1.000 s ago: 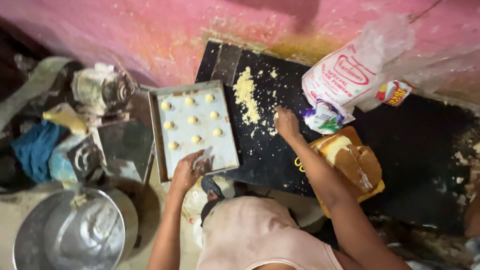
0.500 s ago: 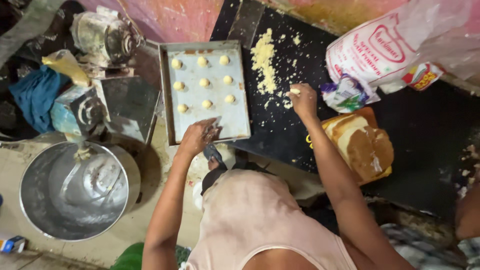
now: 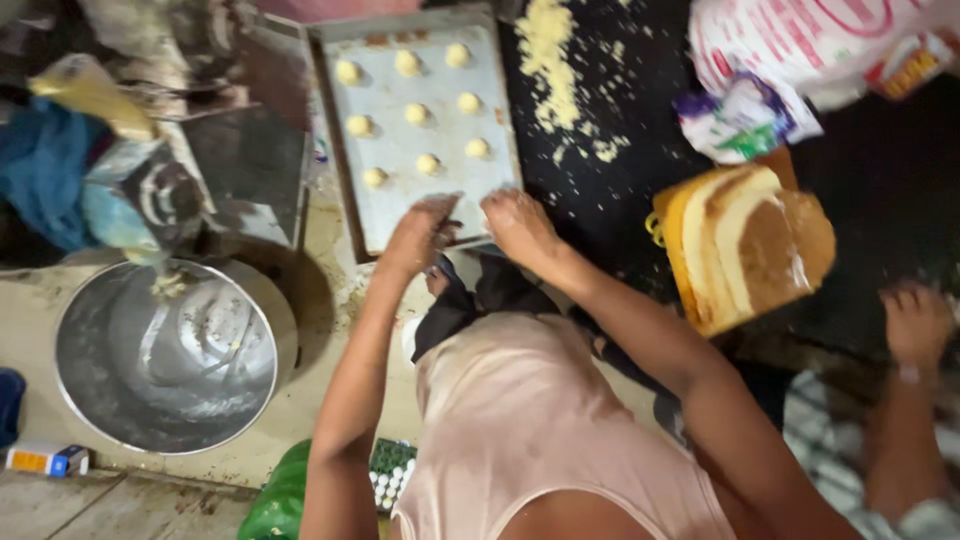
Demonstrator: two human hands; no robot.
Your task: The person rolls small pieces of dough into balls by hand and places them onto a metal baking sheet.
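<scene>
Looking straight down over the person's pale pink top, both hands sit side by side at the near edge of the baking tray. Left hand is cupped with fingers curled down onto the tray's bare metal, right hand just beside it with fingers bent; too blurry to say whether either is clamped on anything, so can't tell. Off to the left on the floor, a big empty steel bowl, smeared inside. To the right, a bagged loaf of sliced bread on the black desk, and another person's hand near the right edge. Further up the tray, eight small pale dough balls in loose rows. Beyond that, a heap of yellow crumbs scattered on the desk, plus a white-and-red plastic bag at the far right.
</scene>
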